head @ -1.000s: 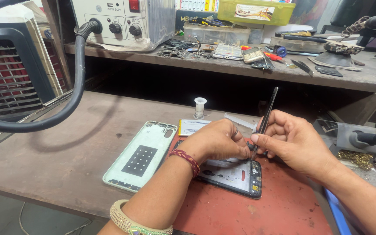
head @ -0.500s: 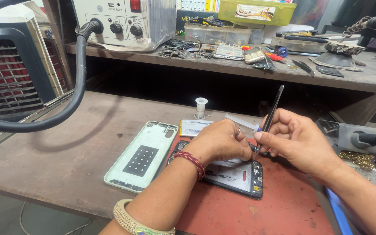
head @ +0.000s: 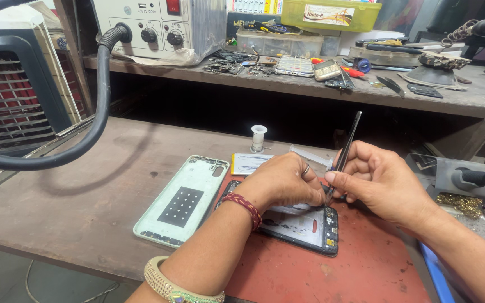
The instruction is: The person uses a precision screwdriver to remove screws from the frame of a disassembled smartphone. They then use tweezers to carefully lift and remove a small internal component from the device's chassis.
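On the red mat [head: 366,269] at the front of the tabletop [head: 74,202] lies the opened phone [head: 301,227], back cover off, insides facing up, long side running left to right. My left hand [head: 284,182] rests curled on top of the phone's upper edge, fingers bent down and pressing on it, ring on one finger, red thread band at the wrist, beaded bracelet further up the forearm. My right hand [head: 380,182] is closed in a pinch around dark tweezers [head: 344,154], thumb and forefinger squeezing the shaft, the tool tilted with its upper end pointing up and away and its tip down at the phone just beside my left fingertips; exact contact point hidden by the fingers. Pale green back cover [head: 183,201] lies face down just left of the phone, partly off the mat, dark square patch in its middle. Small white bottle [head: 258,138] stands upright behind, near a flat battery-like pack [head: 251,163]. Thick black hose [head: 94,129] curves across the left side from a grey control box [head: 152,25] on the shelf [head: 310,90], which is cluttered with small parts and tools.
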